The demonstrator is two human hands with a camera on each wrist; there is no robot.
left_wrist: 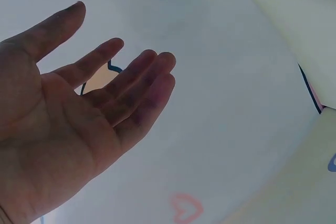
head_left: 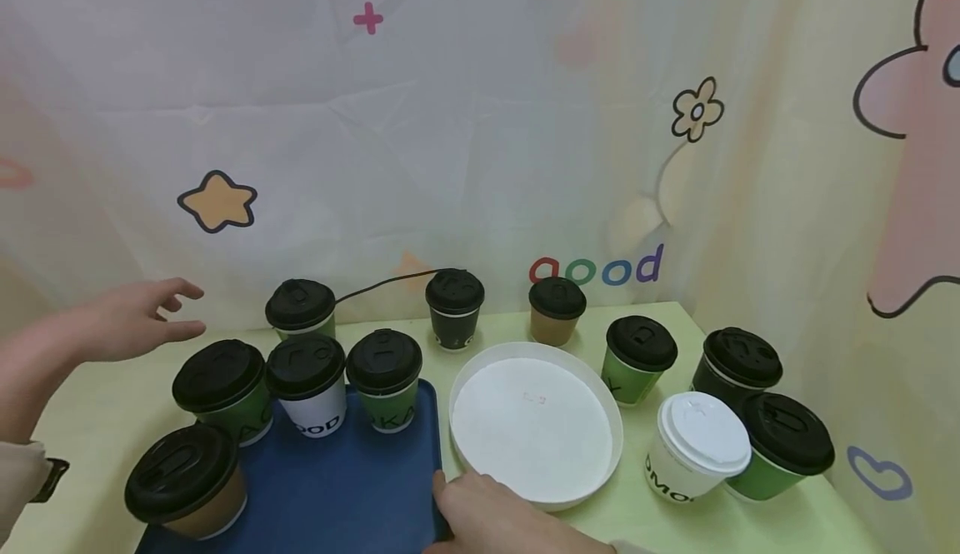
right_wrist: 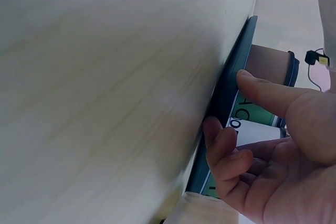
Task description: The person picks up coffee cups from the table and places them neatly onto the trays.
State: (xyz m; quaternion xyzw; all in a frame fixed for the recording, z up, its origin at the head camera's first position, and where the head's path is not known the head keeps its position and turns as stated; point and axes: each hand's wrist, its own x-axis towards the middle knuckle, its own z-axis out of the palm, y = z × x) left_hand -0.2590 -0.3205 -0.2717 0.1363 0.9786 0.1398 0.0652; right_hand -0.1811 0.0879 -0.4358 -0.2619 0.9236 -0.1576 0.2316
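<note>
1. Head view: the blue tray (head_left: 337, 491), flat and with a raised rim, is at the front left of the table (head_left: 750, 529). Four lidded cups (head_left: 311, 408) are already on it; seven other cups (head_left: 637, 362) stand outside.
2. Left wrist view: the left hand (left_wrist: 89, 114) holds nothing, its fingers apart.
3. Right wrist view: the right hand (right_wrist: 268, 145) pinches the tray's edge; whether it is lifted, I cannot tell.

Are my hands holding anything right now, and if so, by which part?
Yes: the right hand grips the blue tray by its right edge. The left hand holds nothing.
</note>
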